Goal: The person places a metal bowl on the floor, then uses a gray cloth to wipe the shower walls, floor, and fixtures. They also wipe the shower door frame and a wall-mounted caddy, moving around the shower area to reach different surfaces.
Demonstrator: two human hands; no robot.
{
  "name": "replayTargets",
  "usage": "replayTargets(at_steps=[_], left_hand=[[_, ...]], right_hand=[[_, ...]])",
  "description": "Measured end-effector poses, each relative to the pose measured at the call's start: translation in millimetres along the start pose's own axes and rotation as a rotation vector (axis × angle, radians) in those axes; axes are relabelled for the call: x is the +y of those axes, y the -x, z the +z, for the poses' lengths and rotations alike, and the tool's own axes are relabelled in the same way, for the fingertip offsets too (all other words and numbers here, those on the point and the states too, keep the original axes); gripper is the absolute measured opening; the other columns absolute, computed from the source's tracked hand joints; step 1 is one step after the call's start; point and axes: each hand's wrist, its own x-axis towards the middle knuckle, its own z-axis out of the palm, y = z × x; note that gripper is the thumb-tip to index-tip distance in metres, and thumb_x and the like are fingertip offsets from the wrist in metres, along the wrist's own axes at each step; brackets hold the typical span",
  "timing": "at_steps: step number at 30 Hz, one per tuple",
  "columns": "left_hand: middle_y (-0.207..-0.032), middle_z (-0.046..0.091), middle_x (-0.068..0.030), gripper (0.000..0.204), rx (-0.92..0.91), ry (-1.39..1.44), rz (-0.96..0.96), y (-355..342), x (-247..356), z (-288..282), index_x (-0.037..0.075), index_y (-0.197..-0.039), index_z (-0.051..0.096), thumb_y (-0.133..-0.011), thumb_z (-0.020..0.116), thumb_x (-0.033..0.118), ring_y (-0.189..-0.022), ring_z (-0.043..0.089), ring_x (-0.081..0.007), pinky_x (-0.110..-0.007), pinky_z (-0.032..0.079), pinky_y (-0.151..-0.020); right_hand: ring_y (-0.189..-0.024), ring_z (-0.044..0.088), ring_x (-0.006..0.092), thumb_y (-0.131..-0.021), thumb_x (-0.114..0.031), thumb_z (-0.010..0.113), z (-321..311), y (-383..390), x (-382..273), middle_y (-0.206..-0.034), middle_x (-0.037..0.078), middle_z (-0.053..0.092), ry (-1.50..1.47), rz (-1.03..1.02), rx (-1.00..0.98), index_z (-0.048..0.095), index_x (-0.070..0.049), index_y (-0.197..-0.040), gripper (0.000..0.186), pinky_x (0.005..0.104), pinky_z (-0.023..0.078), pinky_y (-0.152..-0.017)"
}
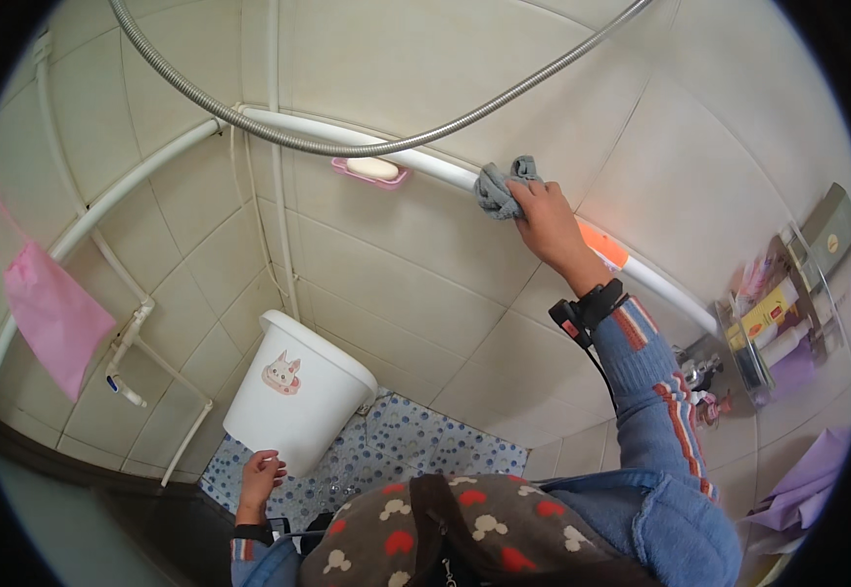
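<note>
High up in the frame, a bit right of the middle, the right hand (548, 217) has its fingers closed on a grey cloth (496, 193). The cloth is bunched up and is up against the white pipe (445, 169) that runs along the wall. It looks like the step now is wiping the pipe. To wipe more of it, the hand would need a snug grip, a light push and a slide along the pipe. To the left, a soap (373, 168) sits in a pink dish (396, 179) just under the pipe, so a slide that way would need care. On the other side, an orange band (603, 245) is on the pipe, close to the hand.

The left hand (262, 479) is low in the frame, left of the middle, by the bottom of the white tub (298, 411). Its fingers are loosely bent and it seems to hold nothing. I can't tell if it touches the tub.

Some bits are hard to see. The right hand hides part of the cloth, and I can't tell if the cloth goes all the way round the pipe. The silver hose (445, 132) runs off the top. The packs (768, 311) at the right are crowded and fuzzy
</note>
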Motion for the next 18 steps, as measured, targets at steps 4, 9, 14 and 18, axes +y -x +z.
replayTargets(at_steps=[4,9,14,18], left_hand=[[-0.096,0.074,-0.0068,0.023,-0.016,-0.075,0.004,-13.5,18.8,-20.7,0.008,-0.123,0.066,-0.102,0.063,0.016,-0.079,0.071,-0.0150,-0.028,0.056,-0.065],[-0.116,0.070,-0.0066,0.036,-0.288,-0.145,0.382,-56.4,98.8,25.1,0.004,-0.135,0.061,-0.100,0.064,0.010,-0.102,0.069,-0.0158,-0.030,0.056,-0.087],[-0.125,0.068,-0.0091,0.045,-0.546,-0.017,0.714,-42.0,215.4,90.5,0.007,-0.150,0.045,-0.107,0.058,0.013,-0.119,0.063,-0.0146,-0.030,0.049,-0.103],[-0.148,0.051,-0.0097,0.058,-0.646,0.121,0.724,-16.5,296.4,152.4,0.013,-0.158,0.030,-0.109,0.056,0.031,-0.137,0.051,-0.0197,-0.039,0.049,-0.108]], right_hand=[[-0.102,0.060,0.0405,-0.083,0.000,0.063,26.3,-14.6,-18.4,-0.110,0.016,0.064,0.020,0.004,0.102,0.063,-0.014,-0.128,0.048,0.0487,0.052,-0.088],[-0.108,0.060,0.0410,-0.079,0.004,0.066,75.6,-62.4,-39.8,-0.115,0.016,0.066,-0.005,-0.059,0.163,0.065,-0.009,-0.127,0.050,0.0503,0.049,-0.096],[-0.118,0.058,0.0415,-0.084,0.001,0.064,68.7,-32.9,-81.7,-0.129,0.021,0.064,-0.401,-0.031,0.420,0.060,-0.003,-0.135,0.051,0.0479,0.045,-0.105],[-0.123,0.058,0.0421,-0.086,-0.004,0.066,63.5,14.9,-155.8,-0.136,0.021,0.062,-0.639,-0.043,0.217,0.053,-0.008,-0.144,0.059,0.0465,0.047,-0.106]])
